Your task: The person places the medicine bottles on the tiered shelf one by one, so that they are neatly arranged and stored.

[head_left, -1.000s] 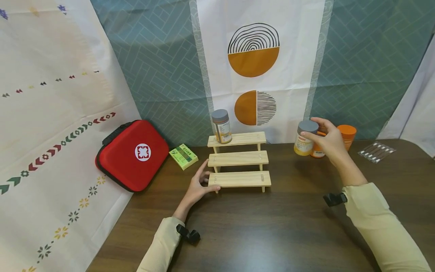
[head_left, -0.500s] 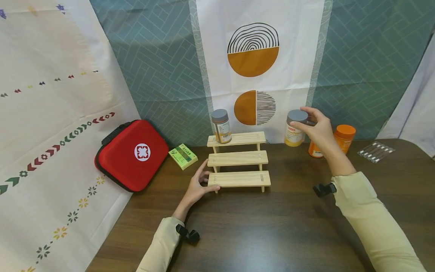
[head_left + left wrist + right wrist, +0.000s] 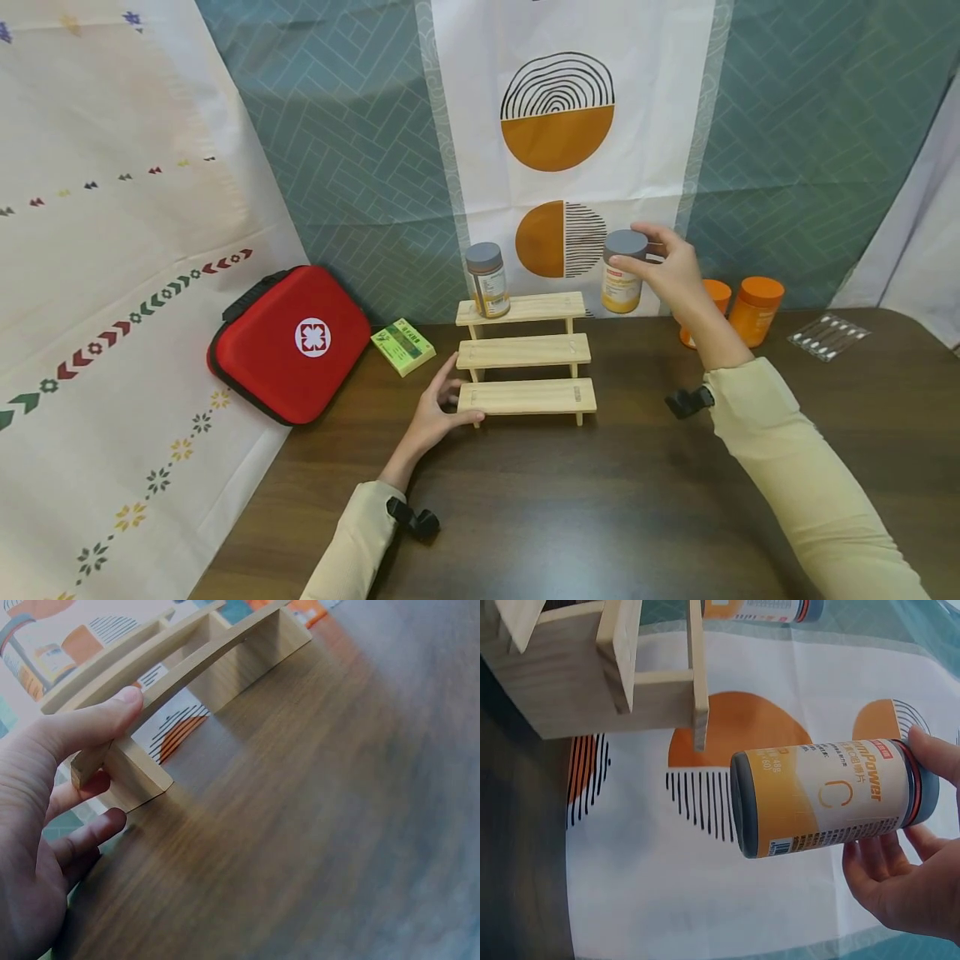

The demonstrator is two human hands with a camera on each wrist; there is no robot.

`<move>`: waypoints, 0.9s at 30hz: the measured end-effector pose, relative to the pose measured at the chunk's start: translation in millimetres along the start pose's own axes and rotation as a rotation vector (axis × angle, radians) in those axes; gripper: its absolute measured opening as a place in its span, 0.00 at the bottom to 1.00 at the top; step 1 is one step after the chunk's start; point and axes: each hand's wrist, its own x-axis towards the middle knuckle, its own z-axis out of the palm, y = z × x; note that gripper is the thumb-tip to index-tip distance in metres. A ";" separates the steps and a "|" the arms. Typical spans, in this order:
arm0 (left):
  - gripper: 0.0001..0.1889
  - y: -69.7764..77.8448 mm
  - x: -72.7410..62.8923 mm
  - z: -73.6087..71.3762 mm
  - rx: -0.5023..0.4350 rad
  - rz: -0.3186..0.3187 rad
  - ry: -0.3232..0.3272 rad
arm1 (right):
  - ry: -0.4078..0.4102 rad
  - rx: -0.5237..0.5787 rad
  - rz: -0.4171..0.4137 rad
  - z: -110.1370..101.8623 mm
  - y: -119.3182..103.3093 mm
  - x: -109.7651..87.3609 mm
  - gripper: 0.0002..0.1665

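Observation:
My right hand grips a grey-lidded vitamin C bottle around its lid and holds it in the air, right of the stepped wooden rack. In the right wrist view this bottle shows a white and yellow label and lies across the picture. The left hand pinches the left end of the rack's lowest step. Its thumb lies over the board's edge in the left wrist view, with a finger below the wood. On the rack's top step stands a similar grey-lidded bottle, at the left end.
Two orange bottles, one in full view and one partly behind the right arm, stand at the back right. Beside them lies a packet of cotton swabs. A green-yellow box and a red first-aid case are left of the rack.
The right hand has carried the grey-lidded bottle leftward and up, away from the orange bottles and toward the rack. My left hand has stayed on the lowest step.

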 end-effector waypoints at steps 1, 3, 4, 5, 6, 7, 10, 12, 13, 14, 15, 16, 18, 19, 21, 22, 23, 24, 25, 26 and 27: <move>0.53 4.3 -1.0 -0.3 -0.002 -0.004 -0.001 | -0.006 0.005 -0.007 2.1 -0.8 1.1 0.42; 0.53 5.7 -1.6 -0.6 0.002 -0.008 0.001 | -0.018 0.017 -0.015 6.6 -3.1 2.3 0.42; 0.54 6.1 -1.7 -0.7 0.005 -0.010 0.002 | -0.023 0.025 -0.017 8.9 -4.1 2.7 0.42; 0.53 6.2 -1.7 -0.7 0.006 -0.013 0.002 | -0.027 0.033 -0.019 11.5 -5.1 3.2 0.42; 0.53 6.2 -1.7 -0.8 0.006 -0.016 0.002 | -0.029 0.036 -0.019 14.0 -6.2 3.3 0.42; 0.53 5.9 -1.5 -0.7 0.003 -0.018 0.001 | -0.031 0.041 -0.020 16.5 -7.4 3.4 0.42; 0.53 5.3 -0.8 -0.3 0.005 -0.021 -0.001 | -0.038 0.059 -0.025 23.5 -10.0 3.7 0.41; 0.53 5.2 -0.6 0.2 0.006 -0.020 -0.001 | -0.047 0.066 -0.030 28.0 -11.2 4.0 0.41; 0.53 5.2 -0.8 0.1 0.007 -0.021 0.000 | -0.053 0.068 -0.032 30.6 -11.7 4.5 0.40; 0.54 5.2 -1.1 0.1 0.008 -0.021 0.002 | -0.058 0.068 -0.036 33.2 -12.1 5.2 0.40; 0.54 5.2 -1.3 0.0 0.010 -0.022 0.003 | -0.062 0.066 -0.041 35.6 -12.3 6.1 0.40; 0.54 5.2 -1.5 0.0 0.011 -0.020 0.003 | -0.069 0.063 -0.051 37.8 -12.3 7.1 0.40; 0.53 4.6 -1.3 0.2 0.013 -0.014 0.000 | -0.081 0.053 -0.071 41.9 -12.3 9.3 0.39; 0.53 4.6 -1.4 0.3 0.014 -0.012 -0.001 | -0.087 0.046 -0.084 43.8 -12.0 10.6 0.39; 0.53 4.3 -1.1 0.4 0.013 -0.005 -0.002 | -0.098 0.035 -0.104 47.0 -11.4 12.9 0.38; 0.53 4.3 -0.9 0.4 0.011 -0.002 -0.003 | -0.102 0.033 -0.112 48.5 -11.3 13.8 0.38; 0.53 4.4 -0.9 0.3 0.010 0.000 -0.003 | -0.102 0.028 -0.117 50.1 -11.3 14.6 0.38; 0.53 4.6 -0.8 0.3 0.008 0.003 -0.002 | -0.102 0.026 -0.120 51.6 -11.5 15.4 0.38; 0.53 4.8 -0.8 0.3 0.006 0.004 -0.001 | -0.102 0.025 -0.121 53.1 -11.9 16.0 0.38; 0.53 5.1 -1.0 0.3 0.006 0.004 -0.001 | -0.101 0.022 -0.122 54.6 -12.3 16.5 0.38; 0.53 5.5 -1.2 0.3 0.006 0.004 0.000 | -0.101 0.019 -0.122 56.1 -12.9 16.7 0.38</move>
